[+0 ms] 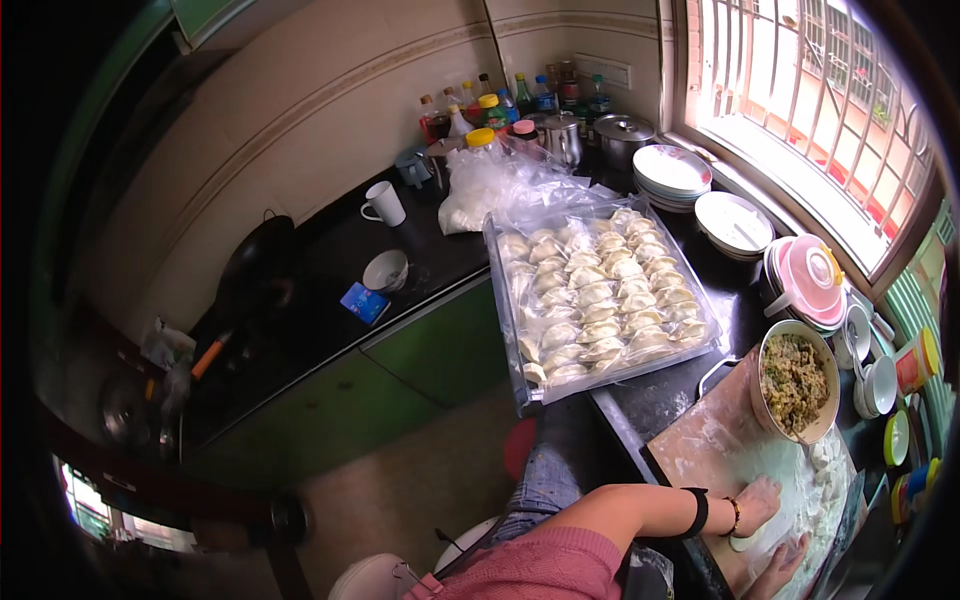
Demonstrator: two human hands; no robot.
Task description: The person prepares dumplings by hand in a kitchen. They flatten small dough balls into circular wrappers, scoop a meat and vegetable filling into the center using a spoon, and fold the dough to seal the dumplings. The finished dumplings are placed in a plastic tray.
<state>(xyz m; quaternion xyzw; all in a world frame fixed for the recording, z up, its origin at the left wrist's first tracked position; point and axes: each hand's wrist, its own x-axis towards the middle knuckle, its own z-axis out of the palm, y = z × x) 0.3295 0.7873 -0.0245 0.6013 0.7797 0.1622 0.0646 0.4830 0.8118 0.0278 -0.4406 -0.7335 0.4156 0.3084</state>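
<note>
My left hand [757, 501], with a bracelet and a black band on its arm, is low over a floured wooden board [694, 435]. A pale dough disc [741, 541] shows beside its wrist. My right hand [778, 571] is at the lower edge of the view, palm side partly turned up. Something pale and blurred lies by its fingers, and I cannot tell whether it is held. Small floured dough pieces [825, 469] lie along the board's far side. A bowl of chopped filling [795, 382] stands on the board, with a utensil's handle at its near rim.
A plastic-lined tray [517, 386] of several rows of dumplings [600, 300] overhangs the counter edge. Stacked plates [673, 169], a pink colander [808, 270] and small bowls [876, 386] line the window side. Left are a mug [385, 204], a bowl [386, 270], a phone [364, 303] and a wok [255, 255].
</note>
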